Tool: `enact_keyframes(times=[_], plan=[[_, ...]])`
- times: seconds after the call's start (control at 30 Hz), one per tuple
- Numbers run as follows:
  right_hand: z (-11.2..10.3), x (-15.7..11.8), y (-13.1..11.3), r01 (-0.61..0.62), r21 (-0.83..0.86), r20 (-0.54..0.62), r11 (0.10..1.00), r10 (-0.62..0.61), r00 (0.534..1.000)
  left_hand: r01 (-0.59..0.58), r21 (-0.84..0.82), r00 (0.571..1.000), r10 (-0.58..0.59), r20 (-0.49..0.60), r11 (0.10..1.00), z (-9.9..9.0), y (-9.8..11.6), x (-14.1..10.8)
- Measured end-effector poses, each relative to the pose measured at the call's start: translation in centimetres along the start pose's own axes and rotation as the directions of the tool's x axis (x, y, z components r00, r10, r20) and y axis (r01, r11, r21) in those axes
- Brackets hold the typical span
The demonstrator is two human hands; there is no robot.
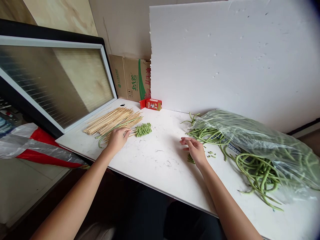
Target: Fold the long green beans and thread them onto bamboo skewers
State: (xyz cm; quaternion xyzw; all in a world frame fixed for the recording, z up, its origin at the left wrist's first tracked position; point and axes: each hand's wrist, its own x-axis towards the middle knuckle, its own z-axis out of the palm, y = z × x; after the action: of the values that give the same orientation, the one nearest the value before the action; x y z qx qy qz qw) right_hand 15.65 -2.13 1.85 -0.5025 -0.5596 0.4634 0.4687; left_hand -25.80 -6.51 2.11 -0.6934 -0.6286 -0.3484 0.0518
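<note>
My left hand pinches the bare ends of bamboo skewers. On their far ends sits a stack of cut green bean pieces, threaded crosswise. Just beyond that hand lies a large pile of loose bamboo skewers, with a long bean draped across it. My right hand is over the table with its fingers loosely bent and apart, and nothing shows between them. Partly hidden beneath it are cut bean pieces. Small bean scraps lie to its right.
A clear plastic bag of long beans spills over the right of the white table. A small red box and a cardboard carton stand at the back. A white board rises behind; a framed glass panel leans left.
</note>
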Motion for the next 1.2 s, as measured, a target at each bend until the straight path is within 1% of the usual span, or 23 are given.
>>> enact_keyframes(times=[0.17, 0.3, 0.43, 0.53, 0.63, 0.73, 0.87, 1.2], plan=[[0.0, -0.1, 0.0, 0.019, -0.013, 0.002, 1.000, -0.019, 1.000, 0.012, 0.021, 1.000, -0.012, -0.016, 1.000, -0.5, 0.2, 0.8], [0.0, -0.1, -0.1, 0.031, -0.019, 0.005, 0.999, -0.031, 0.999, -0.022, -0.027, 0.998, 0.020, -0.067, 0.999, -1.0, 0.9, 0.8], [0.0, -0.1, -0.2, 0.031, -0.020, 0.001, 0.999, -0.031, 1.000, -0.042, -0.003, 0.989, 0.042, -0.142, 0.999, -1.2, 2.8, -0.4], [0.1, -0.2, -0.2, 0.033, -0.034, 0.003, 0.999, -0.033, 0.999, -0.043, -0.024, 0.989, 0.039, -0.143, 0.999, -0.9, 4.1, -1.9], [0.1, -0.1, -0.2, 0.036, -0.049, 0.003, 0.998, -0.036, 0.999, -0.038, -0.066, 0.992, 0.030, -0.121, 0.997, -0.1, 4.7, -3.3], [0.0, -0.1, -0.1, 0.040, -0.052, -0.003, 0.998, -0.041, 0.999, -0.032, -0.087, 0.996, 0.025, -0.082, 0.996, 1.0, 4.6, -4.1], [-0.1, 0.0, 0.0, 0.044, -0.054, -0.013, 0.998, -0.045, 0.999, -0.016, -0.114, 0.999, 0.011, -0.044, 0.993, 2.1, 4.4, -4.4], [0.0, -0.2, -0.2, 0.056, -0.079, 0.002, 0.995, -0.056, 0.998, 0.050, -0.105, 0.998, -0.054, -0.036, 0.993, 3.1, 3.3, -4.9]])
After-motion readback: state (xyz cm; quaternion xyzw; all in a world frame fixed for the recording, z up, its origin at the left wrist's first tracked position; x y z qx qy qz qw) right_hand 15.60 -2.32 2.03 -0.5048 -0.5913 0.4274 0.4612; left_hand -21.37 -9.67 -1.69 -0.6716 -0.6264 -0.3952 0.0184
